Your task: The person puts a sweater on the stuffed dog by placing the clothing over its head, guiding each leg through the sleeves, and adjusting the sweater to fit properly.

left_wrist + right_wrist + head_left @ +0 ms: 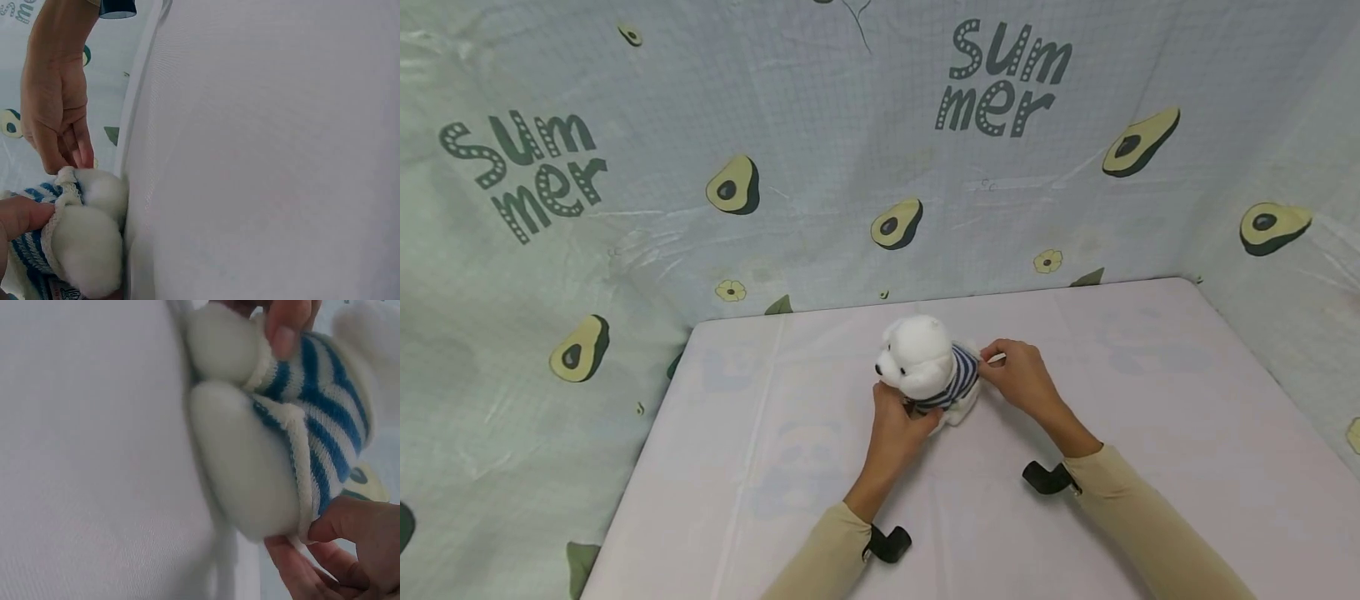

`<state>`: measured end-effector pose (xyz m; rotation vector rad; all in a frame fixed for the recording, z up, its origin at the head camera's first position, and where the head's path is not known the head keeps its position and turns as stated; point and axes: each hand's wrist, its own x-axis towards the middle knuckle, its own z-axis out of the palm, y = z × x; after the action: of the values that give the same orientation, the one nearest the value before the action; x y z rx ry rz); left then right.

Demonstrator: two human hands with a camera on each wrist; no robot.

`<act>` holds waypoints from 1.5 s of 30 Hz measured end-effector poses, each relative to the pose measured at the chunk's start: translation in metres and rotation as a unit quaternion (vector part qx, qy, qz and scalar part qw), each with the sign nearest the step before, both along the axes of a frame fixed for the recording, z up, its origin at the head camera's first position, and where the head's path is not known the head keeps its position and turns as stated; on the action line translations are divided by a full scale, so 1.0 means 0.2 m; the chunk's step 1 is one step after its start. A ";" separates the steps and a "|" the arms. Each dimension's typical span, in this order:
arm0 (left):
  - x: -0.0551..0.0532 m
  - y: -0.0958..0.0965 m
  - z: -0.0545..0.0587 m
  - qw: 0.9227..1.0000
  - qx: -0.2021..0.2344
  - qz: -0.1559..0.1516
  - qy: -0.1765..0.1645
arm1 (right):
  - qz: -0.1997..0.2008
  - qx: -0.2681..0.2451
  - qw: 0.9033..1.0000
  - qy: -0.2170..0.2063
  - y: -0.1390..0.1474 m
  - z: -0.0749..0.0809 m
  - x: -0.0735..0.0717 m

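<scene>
A white plush dog (pixel 921 354) stands on the table, its head turned to the left in the head view. It wears a blue-and-white striped knitted sweater (pixel 331 419) with a pale ribbed edge. My left hand (pixel 898 425) holds the dog at its chest and front, the thumb lying on the stripes in the left wrist view. At the dog's rear, my right hand (pixel 1018 375) pinches the sweater's edge between thumb and fingers. Two rounded white legs (pixel 240 462) of the dog show below the sweater in the right wrist view. A dark printed patch (pixel 62 290) shows under the sweater's front.
The table (pixel 790 500) has a pale cover with faint prints. Behind it and at both sides hang sheets (pixel 820 150) with avocados and lettering. Black curved mounts (pixel 891 544) sit at both wrists, by the beige sleeves (pixel 1150 517).
</scene>
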<state>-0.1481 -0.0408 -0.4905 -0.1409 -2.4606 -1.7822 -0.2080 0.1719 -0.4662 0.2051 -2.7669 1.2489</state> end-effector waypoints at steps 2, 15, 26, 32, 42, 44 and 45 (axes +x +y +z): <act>0.00 0.00 0.00 1.000 -0.008 0.001 0.004 | -0.002 0.012 1.000 0.013 0.00 0.01 0.00; 0.01 0.00 0.03 0.999 -0.036 -0.019 0.004 | 0.032 0.054 0.998 -0.011 -0.08 0.09 -0.10; 0.01 0.01 0.01 0.995 -0.082 -0.046 0.015 | 0.008 0.139 0.989 0.040 -0.03 0.05 -0.12; 0.01 -0.01 0.04 0.994 -0.102 -0.030 0.013 | 0.020 0.091 0.993 0.066 -0.04 0.02 -0.12; 0.00 -0.04 0.03 0.994 -0.103 -0.036 0.016 | 0.045 0.056 0.991 0.108 -0.04 -0.01 -0.12; 0.00 -0.04 0.03 0.993 -0.114 -0.037 0.015 | 0.039 0.059 0.992 0.106 -0.04 -0.01 -0.12; 0.00 -0.04 0.03 0.992 -0.119 -0.037 0.013 | 0.035 0.061 0.992 0.104 -0.04 -0.01 -0.12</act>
<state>-0.1477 -0.0494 -0.4853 -0.2751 -2.6737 -1.4936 -0.2320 0.1637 -0.4690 0.4210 -2.6767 1.0087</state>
